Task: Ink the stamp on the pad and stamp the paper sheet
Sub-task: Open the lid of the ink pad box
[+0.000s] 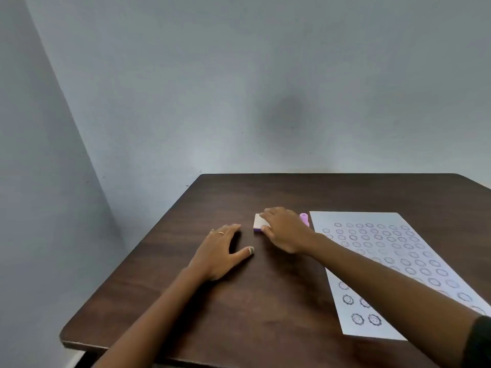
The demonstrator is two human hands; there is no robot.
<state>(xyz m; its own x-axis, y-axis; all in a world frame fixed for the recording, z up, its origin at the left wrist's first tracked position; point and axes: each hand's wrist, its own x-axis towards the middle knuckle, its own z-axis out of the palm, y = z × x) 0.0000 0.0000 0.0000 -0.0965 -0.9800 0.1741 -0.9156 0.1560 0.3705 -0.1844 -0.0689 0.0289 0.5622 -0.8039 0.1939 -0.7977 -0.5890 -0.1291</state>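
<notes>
A dark brown, wood-grain surface [265, 301] stands against pale blue-grey walls [239, 75]. A white paper sheet [334, 296] carries rows of small round grey-black stamp marks with scalloped edges, some bold, many faint. The ink pad [259, 223] has a cream-white top and a purple base. A lilac stamp [304, 218] shows beside it. A thin gold ring [220, 232] is on the left hand [218, 254]. A dark sleeve [479, 341] cuffs the right arm.
</notes>
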